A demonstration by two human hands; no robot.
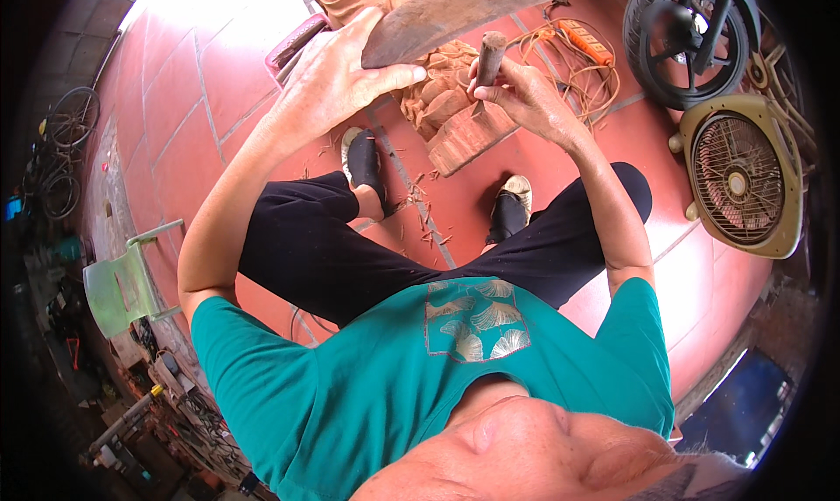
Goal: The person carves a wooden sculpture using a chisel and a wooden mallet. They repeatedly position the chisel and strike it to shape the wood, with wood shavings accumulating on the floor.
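A long flat wooden club (472, 15) is gripped in my left hand (328, 77), its broad end reaching up to the right. My left thumb lies stretched along its lower edge. With my right hand (534, 103) I hold a chisel (491, 56) nearly upright by its wooden handle. Its tip comes down on a carved wooden piece (472, 142), which lies between and beyond my feet. The near end of that piece is a plain block; the part behind is cut in rounded, leaf-like relief. The club hides part of the carving.
Wood shavings (424, 225) litter the red tiled floor around my shoes. An orange power strip (584, 42) with tangled cord lies beyond my right hand. A box fan (739, 182) and a motorbike wheel (687, 42) stand at right, a green plastic chair (122, 293) at left.
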